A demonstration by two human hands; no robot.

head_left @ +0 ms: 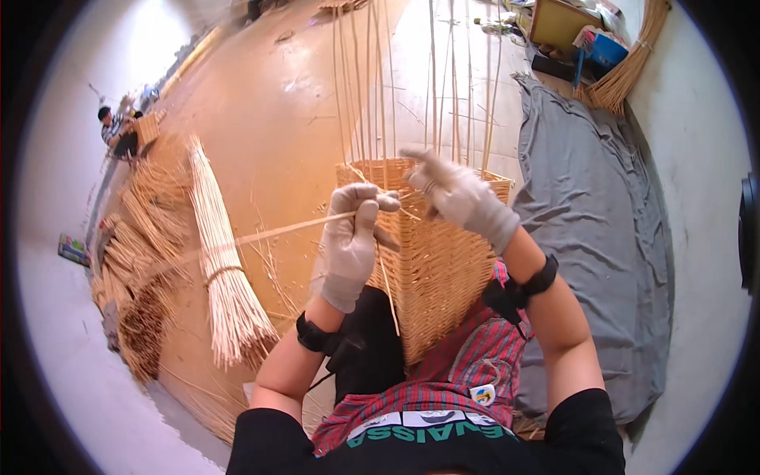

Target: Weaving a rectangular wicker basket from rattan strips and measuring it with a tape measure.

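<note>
A tall woven wicker basket (431, 269) stands between my legs, tilted, with long upright willow rods (455, 87) rising from its rim. My left hand (352, 241), in a whitish work glove, is closed with thumb and fingers around a pale flat willow strand (293, 227) at the basket's near left corner. The strand runs out to the left from my fingers. Above the rim, my gloved right hand (465, 194) has its index finger stretched out to the left and its thumb apart. Nothing shows in that hand; its lower fingers are partly hidden.
A tied bundle of peeled willow rods (226, 269) lies on the floor to the left. Beyond it are several darker bundles (142, 309). A grey cloth (590, 261) covers something along the right wall. At the far left a person (123, 131) sits by another basket (147, 128).
</note>
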